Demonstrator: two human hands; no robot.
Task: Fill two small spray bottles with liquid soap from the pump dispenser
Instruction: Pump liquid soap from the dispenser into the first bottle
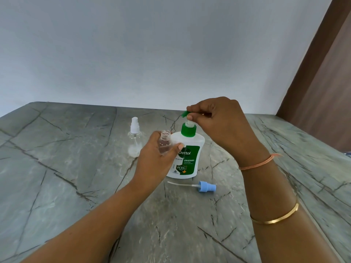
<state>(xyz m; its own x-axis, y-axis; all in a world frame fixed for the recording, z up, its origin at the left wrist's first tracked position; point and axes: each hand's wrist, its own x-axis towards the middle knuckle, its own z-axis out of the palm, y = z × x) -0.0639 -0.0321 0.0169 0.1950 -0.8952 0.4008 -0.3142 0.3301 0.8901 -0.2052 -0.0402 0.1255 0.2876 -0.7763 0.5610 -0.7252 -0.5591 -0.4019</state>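
A white soap pump dispenser (pixel 187 156) with a green collar and green pump head stands upright on the table. My right hand (pixel 222 122) pinches the green pump head from above. Just left of the dispenser, my left hand (pixel 157 158) grips a small clear spray bottle (pixel 165 141) with its neck uncapped, held upright below the nozzle. A second clear spray bottle (pixel 134 137) with a white sprayer top stands farther left. A blue sprayer cap (pixel 206 186) with its white dip tube lies on the table in front of the dispenser.
The grey marble-patterned table (pixel 76 186) stretches wide to the left and toward me. A pale wall rises behind it, and a brown wooden panel (pixel 319 82) stands at the far right.
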